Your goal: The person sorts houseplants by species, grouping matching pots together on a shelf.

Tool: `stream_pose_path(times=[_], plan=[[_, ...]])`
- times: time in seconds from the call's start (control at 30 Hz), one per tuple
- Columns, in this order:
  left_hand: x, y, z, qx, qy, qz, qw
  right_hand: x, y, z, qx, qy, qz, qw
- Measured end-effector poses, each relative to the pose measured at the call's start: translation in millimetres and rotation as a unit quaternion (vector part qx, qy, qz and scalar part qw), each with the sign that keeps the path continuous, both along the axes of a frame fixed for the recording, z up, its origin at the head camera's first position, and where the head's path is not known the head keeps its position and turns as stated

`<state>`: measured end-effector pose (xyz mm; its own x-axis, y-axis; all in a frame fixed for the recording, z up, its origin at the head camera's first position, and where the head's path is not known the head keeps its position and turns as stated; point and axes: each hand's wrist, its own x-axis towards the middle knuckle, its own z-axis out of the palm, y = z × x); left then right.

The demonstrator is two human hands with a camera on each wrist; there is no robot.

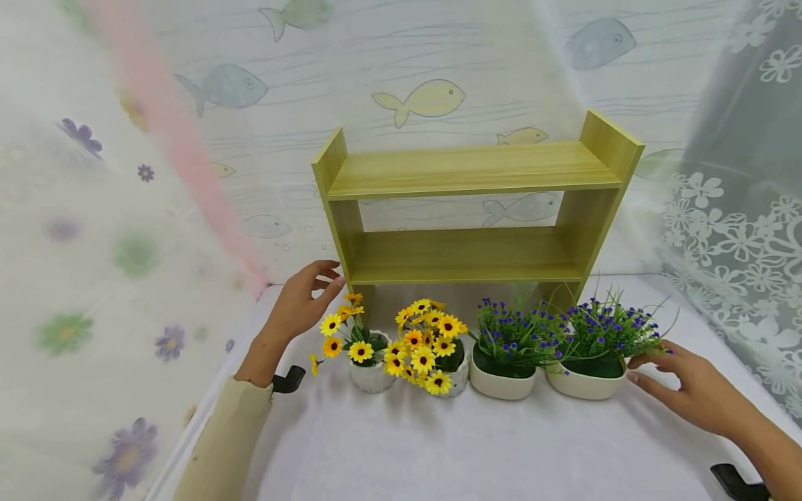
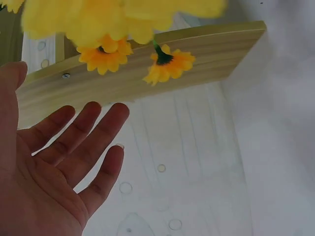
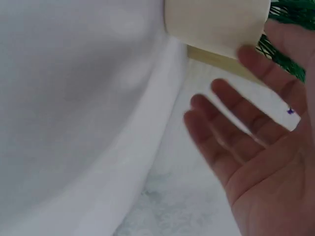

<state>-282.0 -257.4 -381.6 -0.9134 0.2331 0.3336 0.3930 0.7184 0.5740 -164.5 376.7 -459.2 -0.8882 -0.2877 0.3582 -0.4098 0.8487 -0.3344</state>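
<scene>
A two-tier wooden shelf (image 1: 464,261) stands on a white-covered table. My left hand (image 1: 305,299) is beside its left side panel, fingers spread and slightly bent, holding nothing; in the left wrist view the fingertips lie near the panel's edge (image 2: 206,54). Before the shelf stand a small pot of yellow flowers (image 1: 371,376), a fuller yellow-flowered pot (image 1: 460,376) and two cream oval pots with purple flowers, the inner pot (image 1: 501,383) and the outer pot (image 1: 585,385). My right hand (image 1: 692,383) is at the outer pot's right end, fingers loosely extended; whether it touches cannot be told.
A sheer curtain with fish prints (image 1: 420,101) hangs behind the shelf. Flower-printed fabric (image 1: 131,278) closes off the left side, and a lace curtain (image 1: 745,243) hangs at the right. The white tablecloth (image 1: 470,452) extends in front of the pots.
</scene>
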Motion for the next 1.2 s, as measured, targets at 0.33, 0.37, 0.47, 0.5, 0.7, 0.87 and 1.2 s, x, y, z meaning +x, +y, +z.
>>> stream_pose_path(times=[0.33,0.37,0.47,0.5,0.7,0.87,1.2], plan=[[-12.6,16.0,10.2,-0.010,-0.019,-0.020,0.9996,3.5,-2.8,-12.0,-0.045,0.061,0.050,0.996],[-14.0,16.5,10.2,-0.006,-0.021,-0.021,0.9995,3.2,-3.4,-12.3,-0.044,0.059,0.051,0.996],[-17.2,18.0,10.5,0.004,-0.029,-0.027,0.9992,1.8,-5.5,-13.2,-0.036,0.058,0.049,0.996],[-18.0,18.5,10.5,0.006,-0.032,-0.028,0.9991,1.4,-6.5,-13.7,-0.035,0.059,0.048,0.997],[-19.2,19.5,9.2,0.018,-0.051,-0.033,0.9980,-1.8,-9.7,-15.1,-0.039,0.054,0.035,0.997],[-19.5,19.4,8.3,0.010,-0.056,-0.041,0.9975,-2.0,-7.2,-7.1,-0.031,0.065,0.022,0.997],[-19.2,20.4,11.1,0.000,-0.075,-0.049,0.9960,-0.8,1.2,29.6,-0.021,0.092,-0.014,0.995]])
